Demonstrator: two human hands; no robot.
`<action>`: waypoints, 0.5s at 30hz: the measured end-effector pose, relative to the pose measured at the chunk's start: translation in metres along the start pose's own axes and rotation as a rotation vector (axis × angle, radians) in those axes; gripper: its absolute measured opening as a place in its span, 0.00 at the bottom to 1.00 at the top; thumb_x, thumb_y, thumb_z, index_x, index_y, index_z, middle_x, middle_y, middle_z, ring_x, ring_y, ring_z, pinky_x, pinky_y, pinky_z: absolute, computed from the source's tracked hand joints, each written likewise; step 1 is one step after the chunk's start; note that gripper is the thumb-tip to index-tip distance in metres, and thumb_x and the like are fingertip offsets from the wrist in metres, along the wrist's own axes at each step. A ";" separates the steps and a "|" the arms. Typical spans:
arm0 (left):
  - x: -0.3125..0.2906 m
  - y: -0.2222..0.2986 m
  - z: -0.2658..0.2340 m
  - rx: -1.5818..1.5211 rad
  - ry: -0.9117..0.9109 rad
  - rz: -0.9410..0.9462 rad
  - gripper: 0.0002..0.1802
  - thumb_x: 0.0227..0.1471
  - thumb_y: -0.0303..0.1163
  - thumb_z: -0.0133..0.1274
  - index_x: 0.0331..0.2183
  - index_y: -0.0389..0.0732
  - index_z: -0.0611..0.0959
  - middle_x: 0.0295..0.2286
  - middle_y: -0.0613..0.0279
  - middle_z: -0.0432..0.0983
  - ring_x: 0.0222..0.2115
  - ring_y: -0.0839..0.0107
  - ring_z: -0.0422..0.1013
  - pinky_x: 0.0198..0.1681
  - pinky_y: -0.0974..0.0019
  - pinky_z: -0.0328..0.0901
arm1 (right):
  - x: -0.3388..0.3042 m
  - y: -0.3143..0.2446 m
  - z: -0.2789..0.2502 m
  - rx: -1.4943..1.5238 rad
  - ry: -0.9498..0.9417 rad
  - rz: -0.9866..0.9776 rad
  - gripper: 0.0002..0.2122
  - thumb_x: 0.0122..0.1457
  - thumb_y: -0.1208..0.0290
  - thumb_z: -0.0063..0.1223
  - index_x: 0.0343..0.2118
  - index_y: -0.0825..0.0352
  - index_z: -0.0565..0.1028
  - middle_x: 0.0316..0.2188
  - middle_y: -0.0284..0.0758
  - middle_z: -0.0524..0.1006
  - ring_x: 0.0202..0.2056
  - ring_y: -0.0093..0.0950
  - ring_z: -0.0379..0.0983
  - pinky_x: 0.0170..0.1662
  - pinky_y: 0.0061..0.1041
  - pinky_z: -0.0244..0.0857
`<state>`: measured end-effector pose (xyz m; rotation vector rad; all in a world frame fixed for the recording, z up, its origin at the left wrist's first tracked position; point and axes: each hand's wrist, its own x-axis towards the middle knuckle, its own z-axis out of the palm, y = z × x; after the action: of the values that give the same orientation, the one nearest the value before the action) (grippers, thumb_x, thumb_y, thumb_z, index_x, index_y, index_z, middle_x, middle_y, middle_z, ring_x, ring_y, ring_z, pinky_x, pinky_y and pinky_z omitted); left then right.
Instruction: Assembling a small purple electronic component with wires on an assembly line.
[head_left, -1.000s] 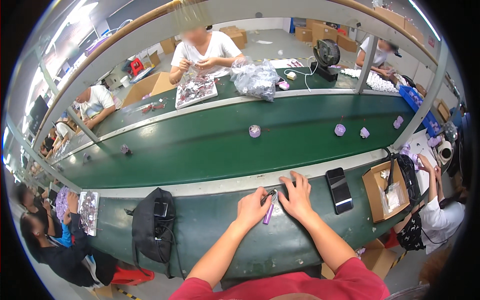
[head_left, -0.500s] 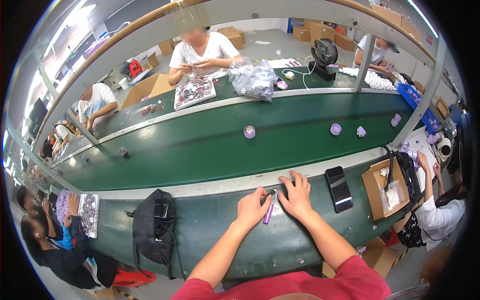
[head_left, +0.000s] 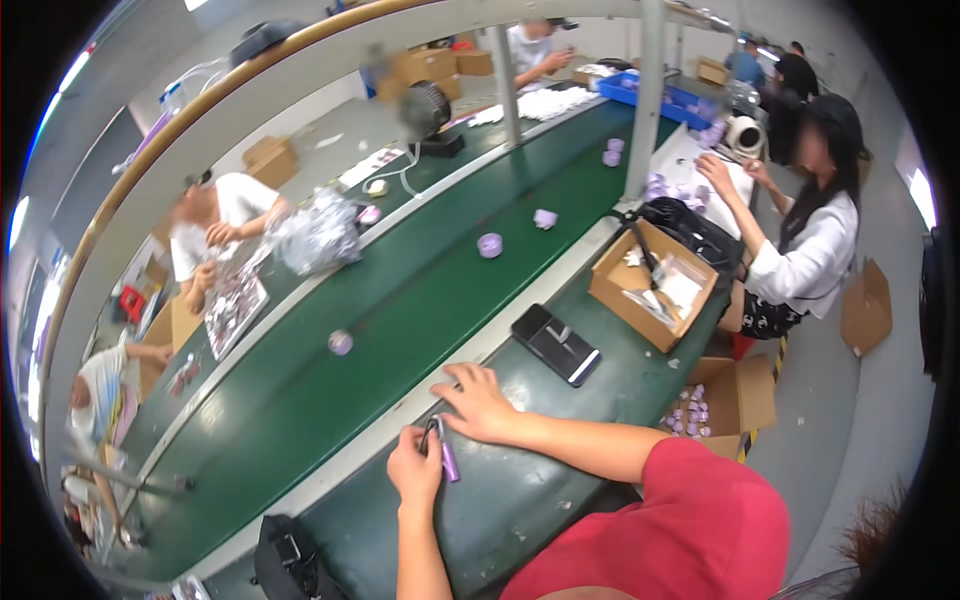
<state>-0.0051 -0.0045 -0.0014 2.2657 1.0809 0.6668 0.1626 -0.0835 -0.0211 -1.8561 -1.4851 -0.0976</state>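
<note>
Between the fingers of my left hand (head_left: 413,465) is a dark loop. A slim purple stick (head_left: 450,463) hangs at the loop's side over the green tabletop, with a small silvery part near its upper end; its exact kind I cannot make out. My right hand (head_left: 478,405) lies beside it with fingers stretched and spread, at the table's pale metal edge (head_left: 400,415). Its thumb side is close to the loop, and nothing shows in its grasp. A black phone (head_left: 556,343) lies on the table to the right of my right hand.
Beyond the edge runs a green conveyor belt (head_left: 420,285) with several small purple-and-white parts. An open carton (head_left: 655,285) stands at the table's right end, near a co-worker in white (head_left: 810,250). A black bag (head_left: 292,560) lies at lower left. More people sit across the belt.
The view has swung to the right, so the belt runs diagonally and the right-hand co-worker shows more fully. My hands keep nearly the same pose, the left still on the dark loop.
</note>
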 end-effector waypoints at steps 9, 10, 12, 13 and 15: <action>0.004 0.003 0.002 0.016 -0.018 0.002 0.12 0.55 0.40 0.61 0.30 0.43 0.79 0.20 0.58 0.79 0.22 0.54 0.77 0.28 0.54 0.68 | -0.001 0.003 -0.003 0.006 0.009 0.013 0.23 0.54 0.64 0.64 0.54 0.59 0.74 0.59 0.49 0.65 0.61 0.50 0.59 0.61 0.49 0.55; 0.005 0.004 0.001 0.013 -0.026 -0.004 0.12 0.55 0.40 0.61 0.31 0.43 0.79 0.20 0.57 0.79 0.23 0.54 0.77 0.28 0.54 0.68 | -0.001 0.003 -0.003 0.005 0.013 0.014 0.23 0.54 0.64 0.64 0.54 0.59 0.74 0.59 0.49 0.65 0.61 0.50 0.59 0.61 0.49 0.55; 0.005 0.004 0.000 0.010 -0.031 -0.007 0.12 0.55 0.40 0.61 0.31 0.43 0.79 0.20 0.57 0.79 0.23 0.54 0.77 0.28 0.54 0.68 | 0.000 0.003 -0.002 0.014 0.010 0.015 0.23 0.54 0.64 0.65 0.54 0.60 0.74 0.58 0.49 0.65 0.61 0.50 0.59 0.61 0.49 0.55; 0.005 0.003 0.000 0.005 -0.026 -0.002 0.12 0.55 0.40 0.61 0.31 0.43 0.79 0.20 0.57 0.79 0.23 0.54 0.77 0.29 0.54 0.68 | 0.000 0.002 -0.001 0.013 0.015 0.013 0.23 0.54 0.64 0.65 0.54 0.60 0.74 0.58 0.49 0.65 0.61 0.50 0.59 0.61 0.49 0.55; 0.005 0.003 0.001 0.000 -0.021 0.009 0.12 0.55 0.40 0.60 0.31 0.43 0.79 0.20 0.57 0.79 0.23 0.53 0.77 0.29 0.54 0.68 | 0.000 0.003 0.001 0.011 0.014 0.020 0.23 0.54 0.64 0.65 0.54 0.59 0.74 0.58 0.49 0.66 0.61 0.49 0.59 0.61 0.48 0.55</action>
<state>0.0001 -0.0020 0.0010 2.2741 1.0616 0.6452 0.1654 -0.0831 -0.0229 -1.8570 -1.4550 -0.0921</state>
